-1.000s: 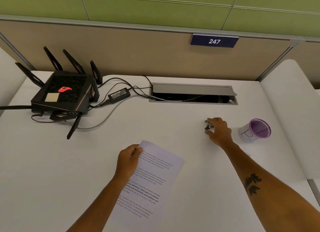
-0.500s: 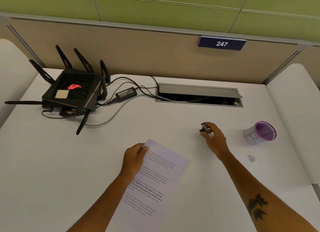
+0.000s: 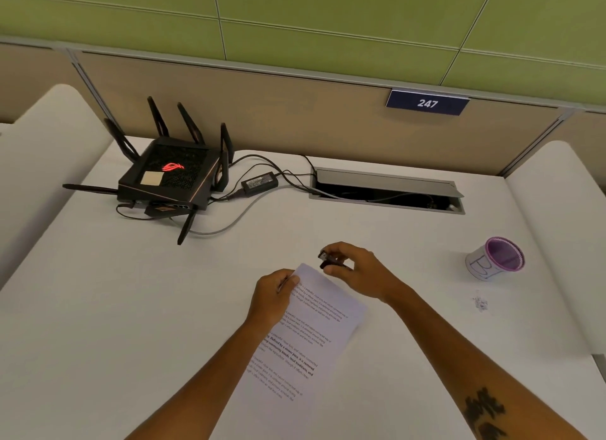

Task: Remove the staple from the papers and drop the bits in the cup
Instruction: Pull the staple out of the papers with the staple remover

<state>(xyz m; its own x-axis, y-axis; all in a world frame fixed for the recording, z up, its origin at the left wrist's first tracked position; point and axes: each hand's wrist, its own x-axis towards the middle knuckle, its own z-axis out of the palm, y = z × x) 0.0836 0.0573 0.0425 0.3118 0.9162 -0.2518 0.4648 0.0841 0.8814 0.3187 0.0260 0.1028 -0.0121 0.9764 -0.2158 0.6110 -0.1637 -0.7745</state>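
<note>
— So where did things stand?
— Left hand (image 3: 273,297) pinched the papers (image 3: 308,338) at their top corner, centre frame; right hand (image 3: 355,274) gripped the staple remover (image 3: 329,261) just above that corner.
— Which way did the sheets run?
— Long axis from upper centre toward lower left.
— The risk?
— Probably a torn corner, or bits missing the cup (image 3: 495,258), which stood well apart at right

I saw the left hand (image 3: 273,297) pinching the papers (image 3: 305,341) at their far corner; the right hand (image 3: 359,272) held a staple remover (image 3: 329,260) just beside it.
</note>
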